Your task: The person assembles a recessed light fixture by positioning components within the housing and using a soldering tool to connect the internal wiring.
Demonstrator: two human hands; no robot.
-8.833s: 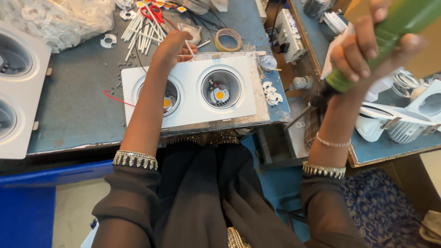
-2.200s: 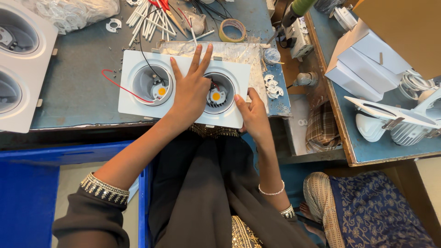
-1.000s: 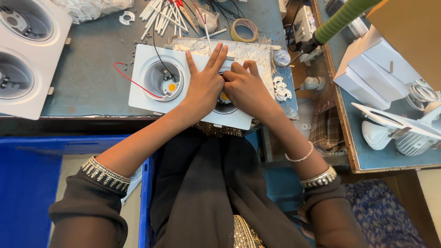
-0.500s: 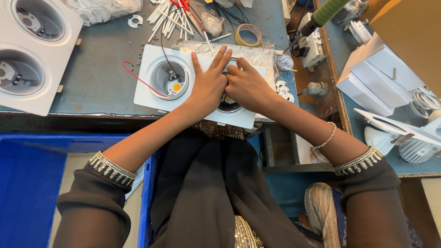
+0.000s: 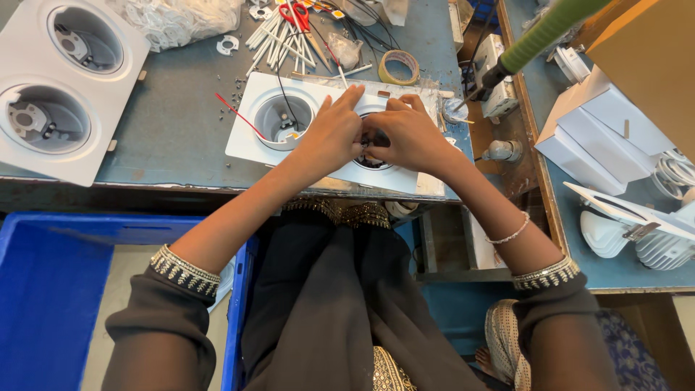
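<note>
Both hands are meeting over the fixture [image 5: 253, 137] on the bench [image 5: 174, 123]: left hand [image 5: 329, 137] and right hand [image 5: 409, 134] pinching something small at its right socket, seemingly seating it. Next calls for steady fingertip pressure.

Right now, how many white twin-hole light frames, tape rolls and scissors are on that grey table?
White twin-hole light frames: 2, one under both hands, one at far left
Tape rolls: 1
Red-handled scissors: 1
Total: 4
</note>
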